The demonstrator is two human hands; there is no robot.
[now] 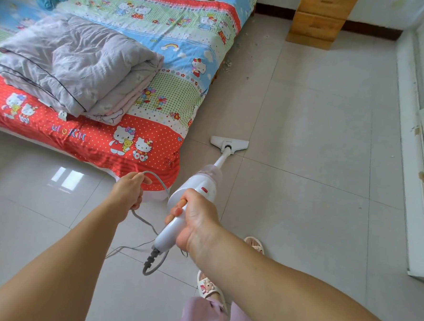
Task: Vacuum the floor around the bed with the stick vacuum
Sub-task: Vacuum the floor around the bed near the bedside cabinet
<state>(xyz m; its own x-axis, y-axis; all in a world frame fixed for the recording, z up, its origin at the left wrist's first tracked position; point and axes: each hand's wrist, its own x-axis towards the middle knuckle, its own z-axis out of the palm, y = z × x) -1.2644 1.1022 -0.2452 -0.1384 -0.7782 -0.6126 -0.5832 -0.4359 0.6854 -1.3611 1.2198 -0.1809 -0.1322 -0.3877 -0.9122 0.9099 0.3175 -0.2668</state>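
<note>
A white stick vacuum [204,182] slants from my right hand [197,216] down to the tiled floor [305,166]. My right hand is closed around its handle. The flat white floor head [229,143] rests on the tiles just right of the bed's near corner. My left hand [129,190] holds a loop of the grey power cord [155,179], which trails back to the handle's end and over the floor. The bed [138,56], with a bright cartoon sheet, fills the upper left.
A folded grey quilt [80,70] lies on the bed. Crumbs and dust [228,64] sit on the floor along the bed's right side. A wooden drawer unit [319,18] stands by the far wall. A white door frame [420,148] runs down the right. My slippered feet [208,288] are below.
</note>
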